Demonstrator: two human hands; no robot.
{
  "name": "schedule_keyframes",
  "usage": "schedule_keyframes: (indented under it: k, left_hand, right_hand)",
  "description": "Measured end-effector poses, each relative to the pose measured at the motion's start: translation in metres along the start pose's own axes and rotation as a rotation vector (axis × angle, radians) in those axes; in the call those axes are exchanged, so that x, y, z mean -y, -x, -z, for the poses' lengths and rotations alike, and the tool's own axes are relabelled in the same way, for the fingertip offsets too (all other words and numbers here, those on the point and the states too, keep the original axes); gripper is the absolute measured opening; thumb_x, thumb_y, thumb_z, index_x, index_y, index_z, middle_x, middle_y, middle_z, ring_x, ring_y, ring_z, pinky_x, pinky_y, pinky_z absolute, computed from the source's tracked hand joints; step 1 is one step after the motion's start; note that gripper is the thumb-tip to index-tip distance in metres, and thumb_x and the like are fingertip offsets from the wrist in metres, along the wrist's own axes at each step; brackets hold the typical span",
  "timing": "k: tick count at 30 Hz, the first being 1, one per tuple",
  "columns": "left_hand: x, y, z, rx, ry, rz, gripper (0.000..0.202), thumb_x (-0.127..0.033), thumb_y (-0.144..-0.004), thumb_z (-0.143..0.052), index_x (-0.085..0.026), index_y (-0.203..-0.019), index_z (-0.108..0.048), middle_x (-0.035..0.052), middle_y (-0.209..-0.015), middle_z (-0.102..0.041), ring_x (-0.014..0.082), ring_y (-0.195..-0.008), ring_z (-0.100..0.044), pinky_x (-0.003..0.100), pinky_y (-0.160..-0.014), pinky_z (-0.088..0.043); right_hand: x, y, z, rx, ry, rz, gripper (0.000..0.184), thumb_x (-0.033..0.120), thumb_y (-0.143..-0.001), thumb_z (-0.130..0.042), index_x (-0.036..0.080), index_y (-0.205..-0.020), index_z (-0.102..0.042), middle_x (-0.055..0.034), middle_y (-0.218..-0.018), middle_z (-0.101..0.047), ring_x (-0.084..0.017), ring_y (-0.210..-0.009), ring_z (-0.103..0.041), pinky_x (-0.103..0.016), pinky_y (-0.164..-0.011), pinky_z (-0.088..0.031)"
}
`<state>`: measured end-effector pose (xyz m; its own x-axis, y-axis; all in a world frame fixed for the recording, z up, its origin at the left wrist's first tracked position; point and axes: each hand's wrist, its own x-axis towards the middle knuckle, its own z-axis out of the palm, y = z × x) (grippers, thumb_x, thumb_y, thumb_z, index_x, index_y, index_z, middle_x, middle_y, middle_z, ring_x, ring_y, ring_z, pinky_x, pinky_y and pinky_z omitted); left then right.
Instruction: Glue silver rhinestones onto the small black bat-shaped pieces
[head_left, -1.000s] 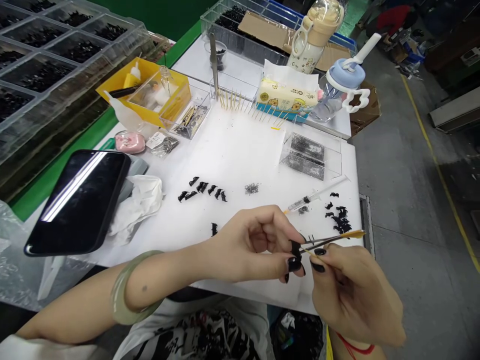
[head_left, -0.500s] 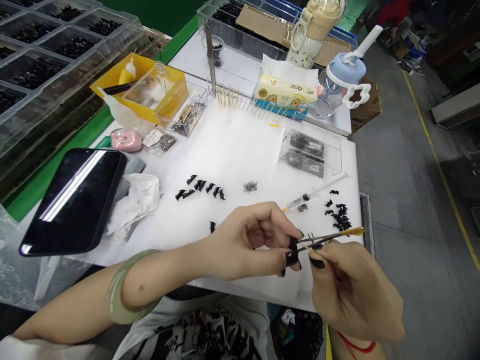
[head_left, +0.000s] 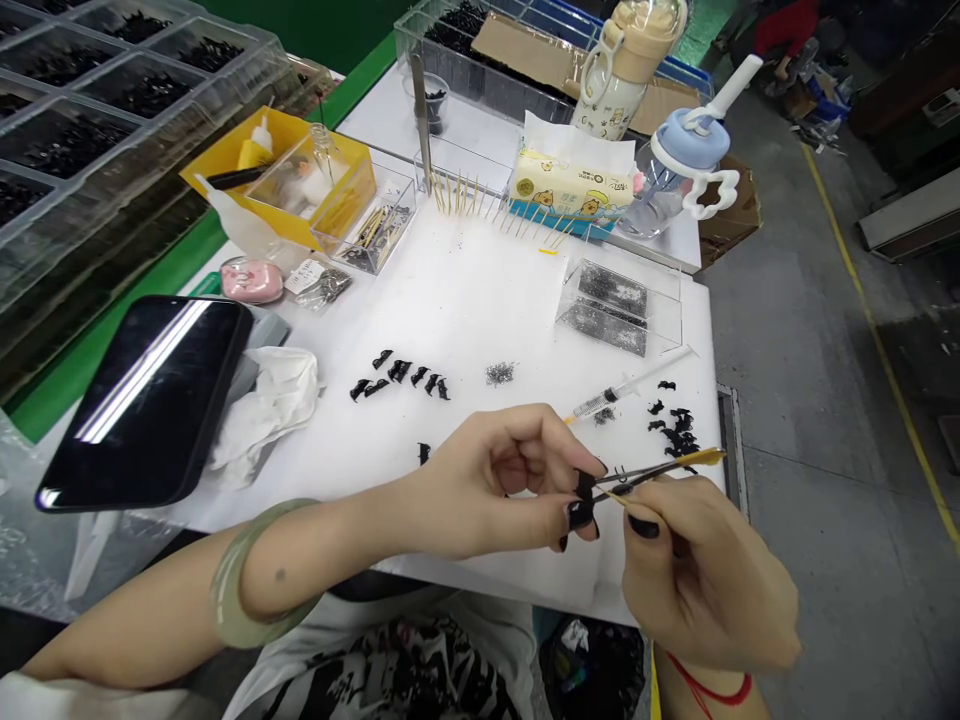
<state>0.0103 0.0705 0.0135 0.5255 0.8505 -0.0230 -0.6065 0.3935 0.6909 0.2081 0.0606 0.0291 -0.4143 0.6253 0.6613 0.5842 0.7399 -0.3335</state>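
Note:
My left hand pinches a small black piece between thumb and fingertips. The kind of piece is too small to tell. In my right hand, closed, is a pair of dark tweezers with a yellowish rear end; its tips meet the black piece. A thin wooden stick also shows at the right fingertips. Several curved black pieces lie on the white work surface beyond my left hand. Another pile of black pieces lies beyond my right hand.
A syringe lies beside a small heap of dark grains. A clear box, tissue pack, blue-lidded bottle and upright sticks stand behind. At left are a phone, crumpled tissue and yellow tray.
My right hand has shifted very slightly left, and the tweezers' rear end is a little higher. Both hands keep their grip; the things on the surface stay where they were.

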Motion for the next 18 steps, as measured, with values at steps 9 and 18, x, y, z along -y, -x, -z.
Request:
schedule_keyframes:
  k: [9,18]
  left_hand:
    - [0.0019,0.0023,0.0015,0.008,0.049,0.037,0.015,-0.007,-0.089,-0.074,-0.016,-0.100,-0.069,0.0020,-0.078,-0.075,0.0090,-0.066,-0.070,0.017,-0.063,-0.058]
    - [0.0048,0.0026,0.0041,0.003,0.072,0.082,0.014,-0.018,-0.091,-0.078,-0.017,-0.103,-0.071,0.0034,-0.082,-0.076,0.0104,-0.065,-0.070,0.019,-0.063,-0.056]
  right_hand:
    - [-0.0001,-0.0011,-0.0020,-0.007,-0.012,0.033,0.014,-0.001,-0.094,-0.057,0.010,-0.088,-0.064,-0.0010,-0.070,-0.061,-0.009,-0.062,-0.056,-0.022,-0.059,-0.047]
    - [-0.0022,0.0020,-0.0041,-0.040,-0.001,0.026,0.013,0.002,-0.095,-0.058,0.012,-0.091,-0.066,-0.0021,-0.073,-0.064,-0.010,-0.064,-0.059,-0.023,-0.061,-0.050]
